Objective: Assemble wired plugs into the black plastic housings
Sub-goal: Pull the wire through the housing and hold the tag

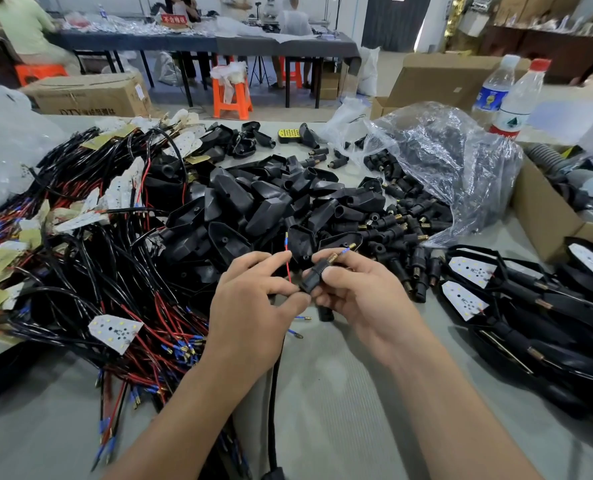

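Nearest, the left hand (pixel 253 299) is closed on a red wire (pixel 289 268), apparently pinched for threading through the black plug (pixel 317 276), which is gripped steady by the right hand (pixel 361 296). Black housings (pixel 253 202) are heaped at twelve o'clock on the worktop (pixel 340 393), within reach.

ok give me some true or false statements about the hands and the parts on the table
1. The right hand holds a small black plug with a brass threaded tip. True.
2. The left hand pinches a thin red wire. True.
3. The black plastic housings stand in neat rows. False: they lie in a loose pile beyond the hands.
4. Both clear plastic water bottles have blue caps. False: one cap is red, the other white.
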Available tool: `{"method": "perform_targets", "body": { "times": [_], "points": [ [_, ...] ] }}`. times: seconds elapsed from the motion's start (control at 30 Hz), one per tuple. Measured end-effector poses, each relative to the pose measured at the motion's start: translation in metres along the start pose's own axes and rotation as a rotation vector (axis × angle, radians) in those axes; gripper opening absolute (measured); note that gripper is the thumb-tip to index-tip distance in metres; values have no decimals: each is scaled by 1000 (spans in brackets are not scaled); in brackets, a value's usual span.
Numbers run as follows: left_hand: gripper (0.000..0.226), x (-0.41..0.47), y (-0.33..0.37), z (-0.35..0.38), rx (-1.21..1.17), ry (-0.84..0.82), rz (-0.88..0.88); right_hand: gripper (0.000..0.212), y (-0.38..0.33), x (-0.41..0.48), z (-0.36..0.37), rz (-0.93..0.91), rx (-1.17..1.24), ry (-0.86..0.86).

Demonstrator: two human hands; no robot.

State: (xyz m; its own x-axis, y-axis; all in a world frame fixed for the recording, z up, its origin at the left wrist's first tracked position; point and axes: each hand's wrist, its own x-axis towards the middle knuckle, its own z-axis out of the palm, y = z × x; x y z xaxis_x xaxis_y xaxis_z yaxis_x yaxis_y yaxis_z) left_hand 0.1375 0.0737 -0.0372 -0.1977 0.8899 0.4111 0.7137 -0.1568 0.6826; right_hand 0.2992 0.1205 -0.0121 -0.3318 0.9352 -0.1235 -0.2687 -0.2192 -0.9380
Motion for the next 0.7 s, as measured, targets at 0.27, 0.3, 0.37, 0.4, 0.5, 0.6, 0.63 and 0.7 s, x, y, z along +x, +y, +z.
{"method": "perform_targets", "body": {
  "times": [0.27,0.3,0.37,0.4,0.5,0.6,0.63,0.7],
  "points": [
    [12,-1,4,-3,18,-12,28,25,-2,-1,-2,-2,-20,20],
    [17,-2,7,-5,-34,-15,11,27,-2,0,-3,-4,-12,35],
    [24,-1,12,-8,-197,7,-78,30,-3,0,-4,-4,33,52],
    [27,0,13,-9,-273,24,-136,31,-4,0,-4,-2,51,37],
    [34,3,12,-12,-392,-7,-284,34,-3,-2,-3,2,43,-70],
    [26,6,14,-12,-652,-88,-425,32,-1,-3,-1,8,-16,-137],
    [23,7,15,-14,-695,-73,-445,31,-1,-3,-1,11,-35,-140],
    [20,9,15,-19,-744,-1,-473,31,1,-1,0,14,-50,-86]
  ]
}}
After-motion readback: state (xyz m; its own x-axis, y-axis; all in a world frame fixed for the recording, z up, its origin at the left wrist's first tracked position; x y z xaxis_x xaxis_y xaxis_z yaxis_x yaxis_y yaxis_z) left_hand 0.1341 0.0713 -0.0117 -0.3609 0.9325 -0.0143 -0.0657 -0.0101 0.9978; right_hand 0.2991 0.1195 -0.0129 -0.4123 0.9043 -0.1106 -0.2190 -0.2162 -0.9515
